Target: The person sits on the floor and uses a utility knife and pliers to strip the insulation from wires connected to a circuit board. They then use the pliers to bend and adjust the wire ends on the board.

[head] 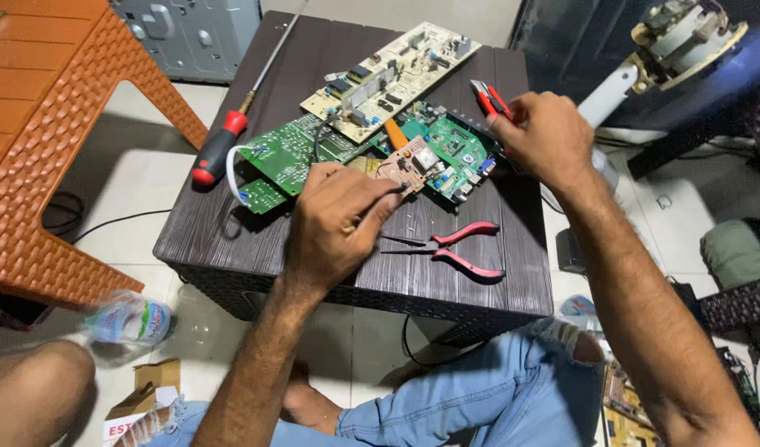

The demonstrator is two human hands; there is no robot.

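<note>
My left hand [339,219] pinches the edge of a small tan circuit board [406,166] and holds it just above the dark table [231,223]. My right hand [545,132] is closed around a red-handled cutter [489,99] near the table's far right. Under and behind the small board lie green circuit boards [293,149] [454,149] and a larger beige board [392,74]. Red-handled needle-nose pliers [454,248] lie shut on the table just right of my left hand.
A long screwdriver with a red and black handle [223,145] lies at the table's left. An orange plastic stool [40,141] stands to the left. A plastic bottle [127,321] and a cardboard box [140,397] are on the floor. A fan motor [678,37] is at upper right.
</note>
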